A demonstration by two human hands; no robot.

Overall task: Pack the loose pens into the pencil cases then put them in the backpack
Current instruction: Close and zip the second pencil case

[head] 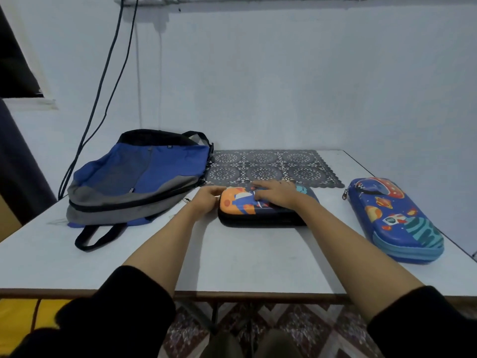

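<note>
1. Edges and room: the worktop (pixel 232 257) has a wide bare stretch between its front edge and the things on it. The backpack (pixel 136 182) lies flat at the far left, close to the left edge. The blue pencil case (pixel 395 218) sits near the right edge, well apart from the hands.
2. The dark pencil case (pixel 245 204) lies mid-worktop, its lid down, just in front of a lacy mat (pixel 273 166) that reaches the back edge.
3. My left hand (pixel 206 200) has its fingers curled round the left end of the dark pencil case. I cannot tell whether they also pinch a zip pull.
4. My right hand (pixel 276 193) lies flat on the lid, fingers spread and straight, pressing down.
5. Axes: the dark pencil case runs left to right, roughly along the front edge. The blue pencil case runs diagonally, from far left to near right, with a zip pull at its far end. The backpack's dark strap loop points toward the front edge.
6. Surface and room: the worktop is pale and smooth, set against a plain pale wall. Dark cables (pixel 103 86) hang down the wall behind the backpack. A patterned carpet (pixel 296 329) shows below the front edge.
</note>
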